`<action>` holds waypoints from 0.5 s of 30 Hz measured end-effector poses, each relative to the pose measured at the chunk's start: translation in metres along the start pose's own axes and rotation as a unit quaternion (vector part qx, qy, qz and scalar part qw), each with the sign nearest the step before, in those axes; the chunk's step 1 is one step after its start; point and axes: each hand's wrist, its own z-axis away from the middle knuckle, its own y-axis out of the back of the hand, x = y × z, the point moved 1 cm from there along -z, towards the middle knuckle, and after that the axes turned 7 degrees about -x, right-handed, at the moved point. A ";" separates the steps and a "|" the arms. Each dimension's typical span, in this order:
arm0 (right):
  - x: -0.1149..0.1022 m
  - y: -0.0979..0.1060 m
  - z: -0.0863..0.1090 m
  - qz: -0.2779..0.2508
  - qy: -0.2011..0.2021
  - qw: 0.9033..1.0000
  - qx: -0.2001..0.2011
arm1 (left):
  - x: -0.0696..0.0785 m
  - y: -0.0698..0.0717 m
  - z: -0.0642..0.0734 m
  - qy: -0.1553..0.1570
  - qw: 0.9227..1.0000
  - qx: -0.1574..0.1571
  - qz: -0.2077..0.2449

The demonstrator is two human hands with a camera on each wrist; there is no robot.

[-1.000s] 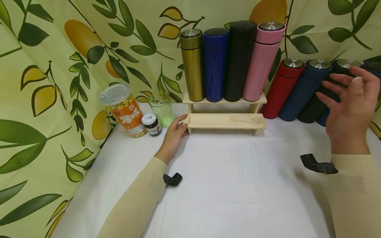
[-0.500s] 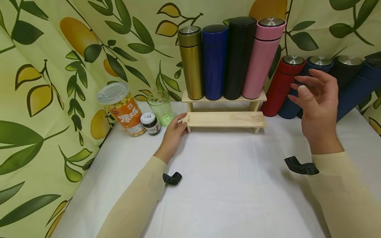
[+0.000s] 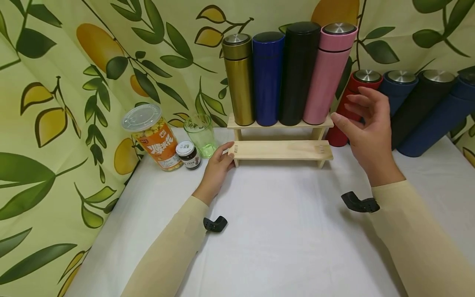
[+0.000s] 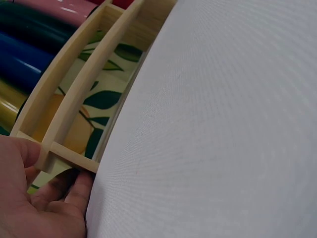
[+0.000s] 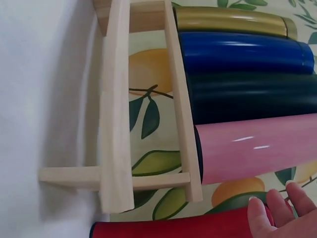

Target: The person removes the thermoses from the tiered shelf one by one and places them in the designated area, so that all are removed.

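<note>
A two-step wooden rack [image 3: 282,150] stands on the white cloth. My left hand [image 3: 217,168] holds its left end at the lower step; in the left wrist view the thumb lies by the step's board and the fingers curl at the leg. On the upper step stand a gold flask [image 3: 239,82], a blue flask [image 3: 268,82], a black flask [image 3: 298,78] and a pink flask [image 3: 329,78]. My right hand [image 3: 367,132] hovers in front of the red flask [image 3: 342,107], fingers loosely bent and apart, holding nothing. It partly hides the red flask.
Right of the red flask stand two dark blue flasks [image 3: 434,119] and another black flask [image 3: 415,107]. At left are a popcorn tub [image 3: 157,140], a small dark jar [image 3: 189,156] and a green glass [image 3: 202,134]. A patterned curtain [image 3: 122,49] hangs behind.
My right hand has moved left from in front of the far-right flasks to the red flask, beside the rack. The left hand has stayed at the rack's left end.
</note>
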 end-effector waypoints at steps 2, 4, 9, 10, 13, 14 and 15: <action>-0.001 -0.003 -0.006 0.003 -0.010 1.000 -0.002 | -0.001 0.001 0.000 -0.002 1.000 0.000 0.002; -0.001 -0.006 -0.013 -0.004 -0.018 1.000 -0.003 | -0.001 0.001 0.000 -0.002 1.000 0.000 0.004; 0.001 -0.012 -0.026 -0.015 -0.034 0.999 -0.003 | 0.001 0.000 0.001 0.003 1.000 0.001 0.003; 0.002 -0.013 -0.028 -0.016 -0.037 0.999 -0.003 | 0.001 0.000 0.001 0.003 1.000 0.000 0.003; 0.004 -0.017 -0.034 -0.015 -0.038 0.999 -0.005 | 0.002 -0.001 0.001 0.004 1.000 0.000 0.002; 0.004 -0.019 -0.036 -0.015 -0.038 0.999 -0.007 | 0.001 0.000 0.001 0.004 1.000 -0.001 0.004; 0.004 -0.020 -0.037 -0.017 -0.039 0.999 -0.009 | 0.001 0.000 0.001 0.003 1.000 -0.001 0.004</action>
